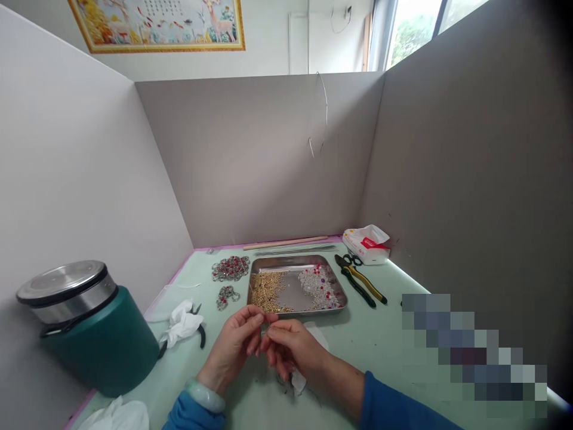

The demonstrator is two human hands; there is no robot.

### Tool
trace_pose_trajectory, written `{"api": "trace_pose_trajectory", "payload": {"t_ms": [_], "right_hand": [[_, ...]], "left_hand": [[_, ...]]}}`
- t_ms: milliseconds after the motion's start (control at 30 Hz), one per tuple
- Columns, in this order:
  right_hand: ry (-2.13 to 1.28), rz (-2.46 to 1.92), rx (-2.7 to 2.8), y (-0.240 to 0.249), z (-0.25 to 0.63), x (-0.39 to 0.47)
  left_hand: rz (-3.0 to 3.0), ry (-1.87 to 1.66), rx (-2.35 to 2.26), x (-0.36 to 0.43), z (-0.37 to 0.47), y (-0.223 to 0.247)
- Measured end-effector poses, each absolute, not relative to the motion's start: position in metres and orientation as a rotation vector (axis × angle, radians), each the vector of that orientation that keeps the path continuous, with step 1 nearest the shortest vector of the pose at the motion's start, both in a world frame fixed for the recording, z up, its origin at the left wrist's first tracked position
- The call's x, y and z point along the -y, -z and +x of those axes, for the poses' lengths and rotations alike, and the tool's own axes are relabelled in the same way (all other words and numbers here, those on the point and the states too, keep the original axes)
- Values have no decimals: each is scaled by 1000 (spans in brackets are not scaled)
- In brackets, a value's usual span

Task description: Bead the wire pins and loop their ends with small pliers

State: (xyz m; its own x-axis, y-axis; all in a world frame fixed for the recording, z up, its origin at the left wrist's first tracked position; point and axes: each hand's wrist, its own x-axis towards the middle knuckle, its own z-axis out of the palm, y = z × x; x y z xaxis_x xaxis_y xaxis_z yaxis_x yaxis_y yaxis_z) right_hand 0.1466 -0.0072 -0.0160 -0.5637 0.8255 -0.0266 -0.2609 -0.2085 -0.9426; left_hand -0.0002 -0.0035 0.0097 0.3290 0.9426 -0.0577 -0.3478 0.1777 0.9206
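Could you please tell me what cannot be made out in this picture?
Head view: whatever the left hand and right hand may pinch; too small, and partly hidden by fingers.
Head view: the full shape of the black-handled tool, partly covered by crumpled white tissue.
Head view: the top of the framed wall picture, cut off by the upper edge.
Head view: what lies behind the pixelated patch at right.

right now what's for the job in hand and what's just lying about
Likely job things:
shallow steel tray
tiny gold beads
clear and red beads
silver and red chains
black and yellow pliers

Probably lying about:
teal steel-lidded container
white and red tissue pack
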Motion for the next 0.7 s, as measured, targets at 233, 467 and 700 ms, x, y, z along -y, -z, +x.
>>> {"api": "trace_pose_trajectory", "payload": {"t_ms": [233, 467, 700], "right_hand": [[-1785, -805, 1315, 12, 148, 6], [-1663, -894, 1346, 17, 146, 6], [-1681, -827, 1352, 16, 146, 7]], "left_hand": [[974, -1099, -816, 1, -2, -7], [993, -1118, -841, 1, -1, -6], [940, -1090, -796, 0, -2, -7]]}}
